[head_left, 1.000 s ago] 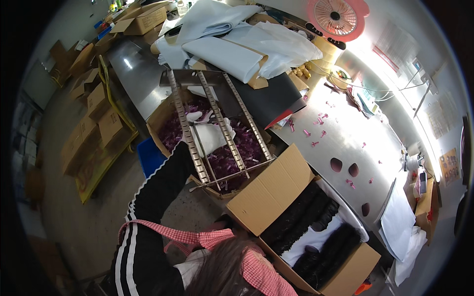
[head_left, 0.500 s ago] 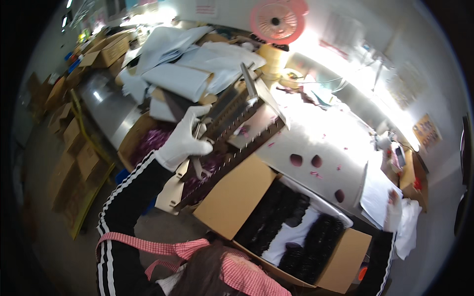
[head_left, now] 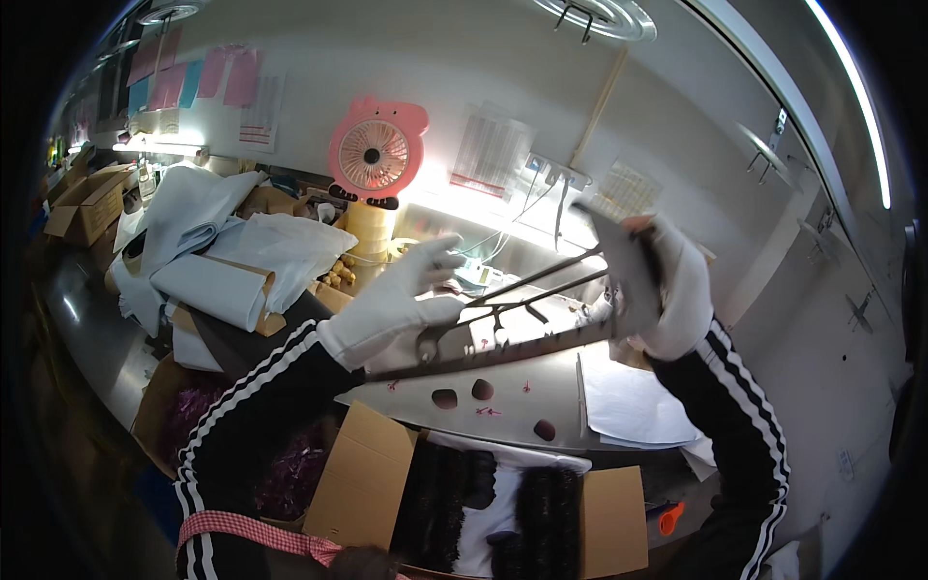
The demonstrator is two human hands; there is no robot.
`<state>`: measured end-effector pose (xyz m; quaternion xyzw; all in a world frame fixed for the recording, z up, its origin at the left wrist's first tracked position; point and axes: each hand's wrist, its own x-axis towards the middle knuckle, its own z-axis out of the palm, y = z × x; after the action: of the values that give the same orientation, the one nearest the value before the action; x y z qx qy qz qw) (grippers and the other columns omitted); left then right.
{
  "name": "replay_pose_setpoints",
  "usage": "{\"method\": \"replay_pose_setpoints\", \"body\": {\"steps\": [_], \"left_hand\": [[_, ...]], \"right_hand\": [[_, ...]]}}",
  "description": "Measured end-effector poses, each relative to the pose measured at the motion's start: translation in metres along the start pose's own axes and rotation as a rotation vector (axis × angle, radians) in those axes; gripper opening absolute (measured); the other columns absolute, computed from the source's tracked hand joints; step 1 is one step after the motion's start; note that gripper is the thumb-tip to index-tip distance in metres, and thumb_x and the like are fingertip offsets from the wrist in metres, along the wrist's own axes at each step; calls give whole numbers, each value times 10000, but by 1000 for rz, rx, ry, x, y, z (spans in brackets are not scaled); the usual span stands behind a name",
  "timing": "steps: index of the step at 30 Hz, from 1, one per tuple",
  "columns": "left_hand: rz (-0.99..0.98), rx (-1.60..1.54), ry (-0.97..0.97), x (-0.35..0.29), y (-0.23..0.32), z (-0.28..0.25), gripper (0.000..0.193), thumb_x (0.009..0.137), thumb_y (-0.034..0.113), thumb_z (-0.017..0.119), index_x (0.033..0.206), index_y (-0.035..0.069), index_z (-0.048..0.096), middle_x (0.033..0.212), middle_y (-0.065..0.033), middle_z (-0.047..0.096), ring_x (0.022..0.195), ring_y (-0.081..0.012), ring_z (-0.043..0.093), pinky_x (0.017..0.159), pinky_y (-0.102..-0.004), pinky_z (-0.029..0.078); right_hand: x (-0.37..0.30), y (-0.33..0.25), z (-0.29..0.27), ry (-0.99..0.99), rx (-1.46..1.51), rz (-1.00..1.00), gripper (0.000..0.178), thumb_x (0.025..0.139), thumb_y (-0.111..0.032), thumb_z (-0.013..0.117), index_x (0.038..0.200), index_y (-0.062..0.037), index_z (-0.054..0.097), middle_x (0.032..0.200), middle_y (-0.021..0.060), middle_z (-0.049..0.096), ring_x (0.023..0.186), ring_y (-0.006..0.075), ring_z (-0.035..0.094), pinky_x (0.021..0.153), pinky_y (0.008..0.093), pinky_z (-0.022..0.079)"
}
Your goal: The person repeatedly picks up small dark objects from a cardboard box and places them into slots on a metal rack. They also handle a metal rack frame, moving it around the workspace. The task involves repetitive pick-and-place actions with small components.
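A dark slotted metal rack [head_left: 503, 354] with long thin rods is tilted above the worktable. My right hand [head_left: 680, 295], in a white glove, is closed on the plate at its right end; motion blurs that end. At the rack's left part, my white-gloved left hand [head_left: 391, 300] has its fingers spread and the thumb by the rods. Whether it touches them is hard to see. Below on the table lie dark lens-shaped pieces [head_left: 482, 390]. Nearest me, an open cardboard box [head_left: 365, 464] holds rows of black pieces [head_left: 546, 512] on white lining.
White sheets [head_left: 638, 401] lie at the table's right. Crumpled white wrapping [head_left: 208, 290] is heaped at the left. A pink fan [head_left: 375, 155] stands on yellow tape rolls [head_left: 368, 232] by the wall. An orange-handled tool [head_left: 670, 519] is beside the box.
The view has swung up and right. The rack has come rightward over the table. My right hand, empty at the right before, now grips its end; my left hand's fingers have opened from it.
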<state>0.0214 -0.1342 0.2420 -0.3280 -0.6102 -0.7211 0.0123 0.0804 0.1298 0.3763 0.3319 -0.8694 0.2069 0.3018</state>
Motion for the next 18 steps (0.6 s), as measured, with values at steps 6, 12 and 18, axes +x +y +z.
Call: {"method": "replay_pose_setpoints", "body": {"steps": [6,12,18], "left_hand": [[-52,-23,276,-28,-26,-26,373,884,89,580,1230,-43,533,1111,-81,599,1055,-163,567,986,-308,439],[-295,62,-131,-99,-89,-42,322,963,119,569,1272,36,534,1148,-36,607,1054,-110,573,928,-258,466],[-484,167,-307,-145,-122,-51,417,968,224,591,1327,28,508,1173,-63,616,1074,-117,574,940,-262,460]], "right_hand": [[96,17,-62,510,-658,-202,329,770,-132,731,1052,-20,605,924,170,686,833,278,691,777,355,549],[211,10,-61,710,-991,-27,451,753,-366,764,1127,-134,665,990,86,722,917,253,701,828,363,562],[257,29,-46,662,-1065,95,559,714,-459,802,1143,-127,667,1057,75,713,957,248,699,843,363,560]]}}
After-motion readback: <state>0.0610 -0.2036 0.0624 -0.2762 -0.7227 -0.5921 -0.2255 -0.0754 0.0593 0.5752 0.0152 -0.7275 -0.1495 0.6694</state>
